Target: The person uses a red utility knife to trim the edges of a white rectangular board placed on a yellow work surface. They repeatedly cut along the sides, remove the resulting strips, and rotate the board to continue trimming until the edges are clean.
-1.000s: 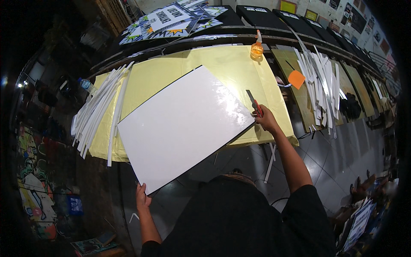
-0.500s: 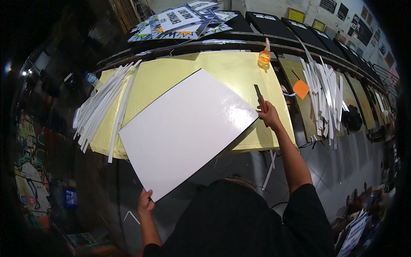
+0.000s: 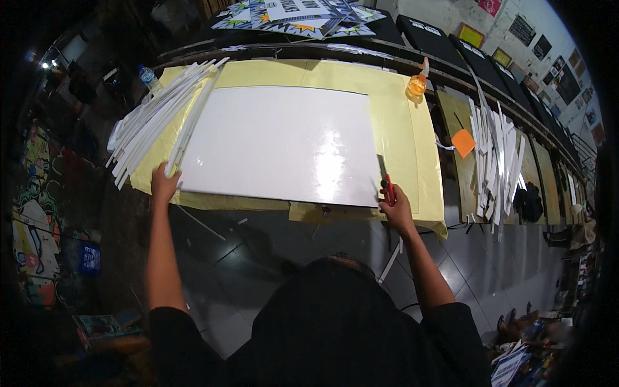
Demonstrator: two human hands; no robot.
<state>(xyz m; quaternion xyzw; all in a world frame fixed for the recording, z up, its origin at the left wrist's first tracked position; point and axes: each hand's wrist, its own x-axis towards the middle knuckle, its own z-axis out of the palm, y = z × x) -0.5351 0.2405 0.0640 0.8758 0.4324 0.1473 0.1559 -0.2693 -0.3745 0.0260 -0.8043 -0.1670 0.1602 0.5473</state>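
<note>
A glossy white rectangular board (image 3: 271, 142) lies nearly level across the yellow-covered table (image 3: 403, 148), its near edge close to the front of the table. At its near right corner, my right hand (image 3: 397, 209) is closed around a red and black utility knife (image 3: 387, 188), which points away from me over the board's right edge. On the other side, my left hand (image 3: 166, 183) is beside the near left corner, thumb and fingers on either side of the end of a long white strip (image 3: 193, 122). Many more white strips (image 3: 151, 119) lie in a slanted bundle farther left.
An orange spray bottle (image 3: 417, 84) stands at the table's far right. Printed signs (image 3: 300, 16) are piled behind. To the right, more white strips (image 3: 493, 148) and an orange piece (image 3: 463, 142) lie on boards. A water bottle (image 3: 147, 77) is at the far left.
The board has gone from tilted and held by two corners to lying squarely on the table. My left hand has left its corner and moved up to the strip end. The knife stays in my right hand.
</note>
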